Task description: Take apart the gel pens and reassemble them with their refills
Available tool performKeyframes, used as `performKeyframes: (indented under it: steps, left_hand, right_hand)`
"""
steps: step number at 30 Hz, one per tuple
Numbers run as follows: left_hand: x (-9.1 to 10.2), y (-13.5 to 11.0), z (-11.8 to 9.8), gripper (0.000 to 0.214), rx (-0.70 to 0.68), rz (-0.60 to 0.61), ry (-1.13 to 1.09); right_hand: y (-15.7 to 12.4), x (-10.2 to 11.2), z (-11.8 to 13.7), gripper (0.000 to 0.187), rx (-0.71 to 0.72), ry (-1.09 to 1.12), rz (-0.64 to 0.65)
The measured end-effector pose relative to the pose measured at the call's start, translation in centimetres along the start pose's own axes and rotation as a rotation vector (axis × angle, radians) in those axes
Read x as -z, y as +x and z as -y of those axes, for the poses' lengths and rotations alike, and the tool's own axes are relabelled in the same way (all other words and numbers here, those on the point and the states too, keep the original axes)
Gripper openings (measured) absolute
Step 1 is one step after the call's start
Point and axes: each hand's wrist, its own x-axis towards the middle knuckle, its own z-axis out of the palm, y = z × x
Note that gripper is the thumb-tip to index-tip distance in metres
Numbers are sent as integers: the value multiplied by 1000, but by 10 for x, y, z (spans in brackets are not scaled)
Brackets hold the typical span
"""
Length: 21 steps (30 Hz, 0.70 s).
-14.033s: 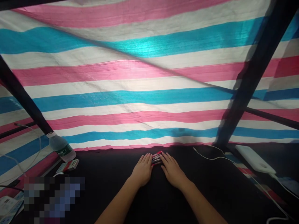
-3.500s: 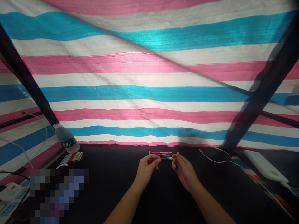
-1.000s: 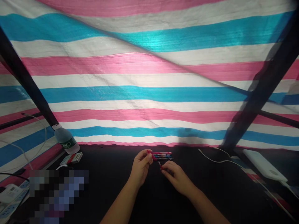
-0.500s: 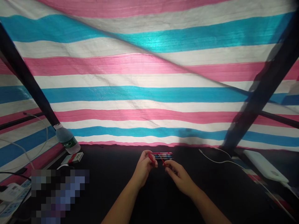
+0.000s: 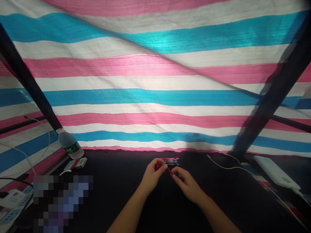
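So, L hand (image 5: 153, 179) had its fingers curled round a small red piece (image 5: 158, 166), R hand (image 5: 187, 186) pinching a thin red rod (image 5: 169, 170) w/ its fingertips, just before a row of slim pens (image 5: 170, 161) on the black desk (image 5: 116, 194).

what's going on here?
A person is working bare-handed at a dark table. The left hand grips a red pen, whose thin end reaches the right hand's fingertips. A row of pens lies just beyond the hands. A water bottle stands off to the left, and a power bank lies to the right.
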Motion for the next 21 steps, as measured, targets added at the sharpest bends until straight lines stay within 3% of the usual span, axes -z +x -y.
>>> performKeyframes:
  steps: [12,21]
  left_hand:
    - [-6,-2,1,31,25,56,-43]
    - [-3,3,-7,35,167,-107,-604]
  right_hand:
    - [1,-6,3,21,-8,-22,1]
    - [3,-6,-7,34,-26,133,-33]
